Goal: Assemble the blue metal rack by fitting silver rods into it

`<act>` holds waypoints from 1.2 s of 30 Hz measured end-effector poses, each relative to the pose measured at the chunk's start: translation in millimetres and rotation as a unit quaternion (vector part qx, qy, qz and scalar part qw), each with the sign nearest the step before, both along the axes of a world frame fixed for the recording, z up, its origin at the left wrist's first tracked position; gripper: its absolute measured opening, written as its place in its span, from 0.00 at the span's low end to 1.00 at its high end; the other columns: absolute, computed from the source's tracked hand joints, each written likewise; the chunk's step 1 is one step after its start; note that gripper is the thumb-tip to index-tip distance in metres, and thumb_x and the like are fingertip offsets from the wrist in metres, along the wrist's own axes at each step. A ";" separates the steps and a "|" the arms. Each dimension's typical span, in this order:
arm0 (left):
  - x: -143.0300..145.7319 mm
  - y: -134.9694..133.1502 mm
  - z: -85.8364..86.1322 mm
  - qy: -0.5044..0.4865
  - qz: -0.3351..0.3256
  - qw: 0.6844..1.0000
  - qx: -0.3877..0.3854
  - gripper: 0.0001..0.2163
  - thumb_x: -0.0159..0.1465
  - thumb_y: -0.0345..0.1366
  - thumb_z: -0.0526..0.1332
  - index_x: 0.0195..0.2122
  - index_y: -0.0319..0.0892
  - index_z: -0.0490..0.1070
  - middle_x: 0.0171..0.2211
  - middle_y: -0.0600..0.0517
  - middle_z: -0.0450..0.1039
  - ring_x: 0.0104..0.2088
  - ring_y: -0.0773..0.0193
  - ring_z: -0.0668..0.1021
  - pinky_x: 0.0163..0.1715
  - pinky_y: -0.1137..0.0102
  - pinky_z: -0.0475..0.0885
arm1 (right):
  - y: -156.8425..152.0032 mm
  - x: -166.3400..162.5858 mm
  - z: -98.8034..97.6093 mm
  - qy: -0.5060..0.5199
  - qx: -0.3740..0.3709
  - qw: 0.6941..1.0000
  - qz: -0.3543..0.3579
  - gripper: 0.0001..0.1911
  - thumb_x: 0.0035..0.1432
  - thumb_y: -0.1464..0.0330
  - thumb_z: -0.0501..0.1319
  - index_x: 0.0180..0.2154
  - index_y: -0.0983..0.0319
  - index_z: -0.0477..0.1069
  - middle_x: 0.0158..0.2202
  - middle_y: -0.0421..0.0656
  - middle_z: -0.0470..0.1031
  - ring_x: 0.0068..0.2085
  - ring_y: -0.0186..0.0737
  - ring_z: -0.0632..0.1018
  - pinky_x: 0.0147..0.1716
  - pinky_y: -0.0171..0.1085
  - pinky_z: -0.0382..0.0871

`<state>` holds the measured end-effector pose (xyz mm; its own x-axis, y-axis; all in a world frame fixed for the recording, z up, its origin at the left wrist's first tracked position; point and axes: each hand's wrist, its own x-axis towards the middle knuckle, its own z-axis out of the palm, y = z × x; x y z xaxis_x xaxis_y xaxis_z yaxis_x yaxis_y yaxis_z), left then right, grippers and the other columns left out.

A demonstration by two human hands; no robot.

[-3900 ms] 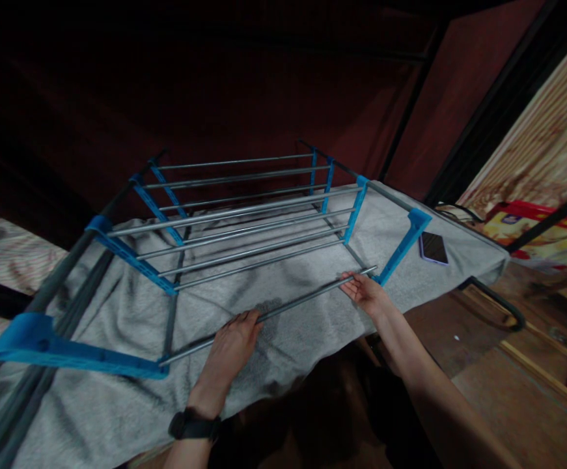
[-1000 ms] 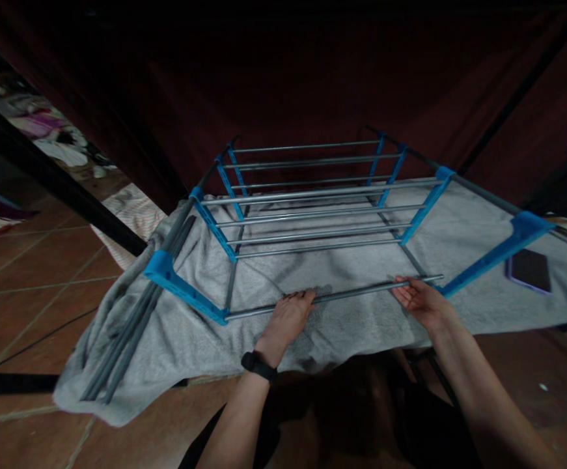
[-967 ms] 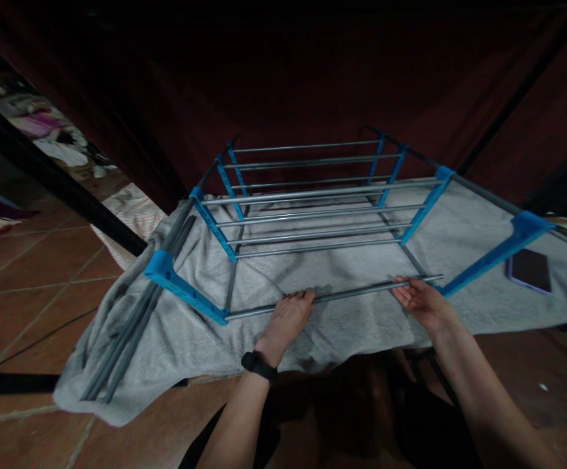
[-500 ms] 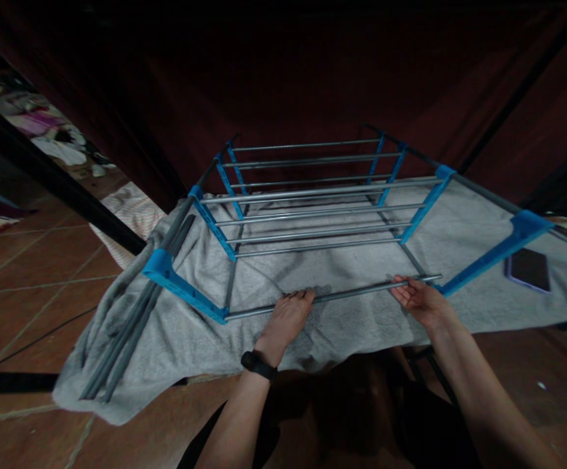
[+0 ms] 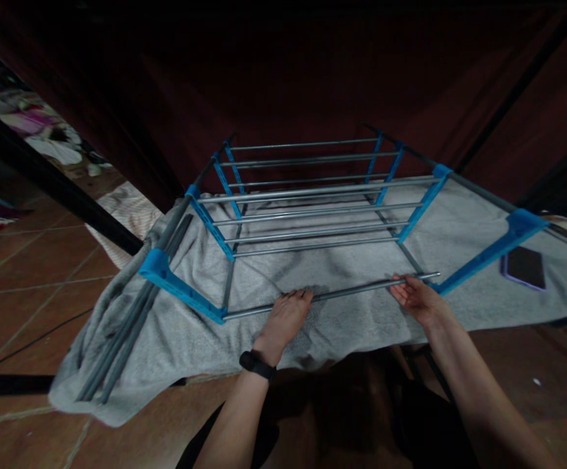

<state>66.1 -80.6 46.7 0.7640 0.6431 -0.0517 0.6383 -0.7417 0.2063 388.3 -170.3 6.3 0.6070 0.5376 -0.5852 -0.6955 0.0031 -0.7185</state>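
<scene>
A grey metal tube (image 5: 351,290) runs across the front of a rack frame (image 5: 322,213) made of similar tubes and blue plastic brackets. My left hand (image 5: 290,312), with a black band on the wrist, is closed over the tube left of its middle. Near the right end my right hand (image 5: 414,296) pinches the same tube between thumb and fingers. The tube's left end meets the foot of the front left blue bracket (image 5: 185,286). Its right end sticks out free beside the lower end of the front right blue bracket (image 5: 493,251).
The rack rests on a grey blanket (image 5: 356,326). Several loose tubes (image 5: 131,326) lie along the left side, and a phone (image 5: 525,267) lies at the right. Behind stands a dark red panel (image 5: 288,78); tiled floor (image 5: 24,312) shows at the left.
The whole view has shifted very slightly. Both hands keep the same grip on the tube, and its right end still sticks out beside the bracket.
</scene>
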 end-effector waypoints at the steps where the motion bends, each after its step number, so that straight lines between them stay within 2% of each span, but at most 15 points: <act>1: 0.2 0.0 -0.1 0.002 0.000 1.000 0.001 0.11 0.71 0.30 0.51 0.50 0.43 0.70 0.46 0.46 0.77 0.48 0.58 0.78 0.48 0.64 0.71 | 0.2 0.3 -0.6 0.000 0.000 1.000 0.001 0.13 0.65 0.78 0.54 0.29 0.61 0.70 0.28 0.41 0.79 0.28 0.33 0.81 0.33 0.32 0.80; 18: 2.3 -1.5 -5.4 -0.005 -0.024 0.998 0.054 0.18 0.67 0.21 0.48 0.51 0.44 0.70 0.46 0.47 0.76 0.48 0.57 0.77 0.52 0.62 0.68 | 1.5 -0.2 -3.2 0.003 -0.001 1.000 0.003 0.15 0.66 0.79 0.53 0.30 0.62 0.72 0.28 0.42 0.80 0.30 0.33 0.82 0.34 0.33 0.81; 24: 4.0 2.3 -7.0 -0.020 -0.002 0.997 0.069 0.16 0.68 0.23 0.49 0.50 0.43 0.71 0.45 0.47 0.77 0.47 0.57 0.77 0.54 0.60 0.67 | 2.3 -1.2 1.0 0.015 0.024 1.000 0.006 0.14 0.65 0.79 0.53 0.32 0.63 0.73 0.29 0.43 0.80 0.31 0.34 0.82 0.34 0.33 0.81; 29: 4.8 5.4 -5.3 -0.036 0.024 0.993 0.112 0.14 0.69 0.26 0.50 0.50 0.42 0.71 0.44 0.46 0.76 0.45 0.56 0.77 0.52 0.58 0.67 | 3.6 -1.9 2.2 0.019 0.044 0.999 -0.004 0.13 0.65 0.80 0.54 0.32 0.64 0.73 0.28 0.43 0.80 0.30 0.34 0.82 0.34 0.33 0.81; 36: -1.6 11.8 -4.2 -0.048 0.050 0.987 0.142 0.18 0.68 0.23 0.50 0.54 0.42 0.70 0.44 0.48 0.76 0.45 0.57 0.76 0.49 0.60 0.67 | 5.5 -2.5 2.8 0.018 0.058 0.998 -0.014 0.12 0.65 0.80 0.54 0.33 0.64 0.73 0.30 0.44 0.81 0.31 0.35 0.82 0.35 0.34 0.82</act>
